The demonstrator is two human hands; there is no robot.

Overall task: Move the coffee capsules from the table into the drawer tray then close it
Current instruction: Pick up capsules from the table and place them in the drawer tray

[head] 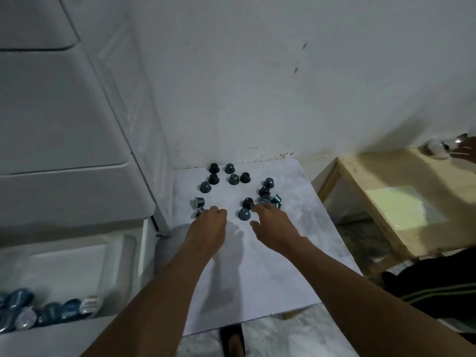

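Several dark and teal coffee capsules (234,179) stand or lie scattered on the far half of the white table (257,279). My left hand (208,224) rests at the left of the cluster, fingers curled over a capsule lying on its side (197,213). My right hand (273,224) reaches in with fingers apart, its fingertips touching the capsules at the right of the cluster (265,200); a teal capsule (244,214) stands between thumb and forefinger. The drawer tray (121,253) is pulled open at lower left, with several blue capsules (25,313) in its near end.
A white drawer cabinet (64,124) stands against the table's left edge, a white wall (257,86) behind. A wooden table (386,202) sits at right, another person's hand (463,150) above it. Dark striped clothing (438,287) lies at right; a sandalled foot (231,341) is below the table.
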